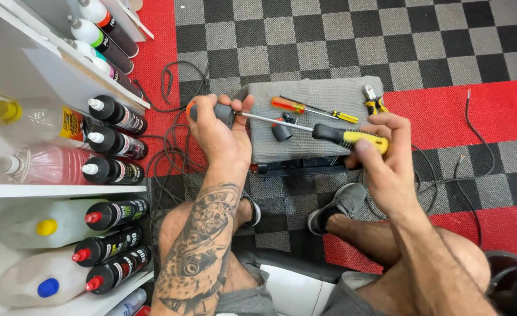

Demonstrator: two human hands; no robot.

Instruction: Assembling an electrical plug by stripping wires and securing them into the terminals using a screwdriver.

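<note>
I counted three screwdrivers: left hand [220, 131] gripped the grey-handled screwdriver [252, 117], right hand [381, 155] the yellow-black screwdriver [349, 137], the orange screwdriver [311, 109] lay at the grey pad's [323, 90] far edge, probably loose.

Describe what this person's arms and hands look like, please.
Both arms are bare, with no sleeves, gloves, watch or rings visible. The left forearm carries a large dark tattoo from elbow to wrist; the left hand is unmarked. The right hand and forearm show no markings.
</note>
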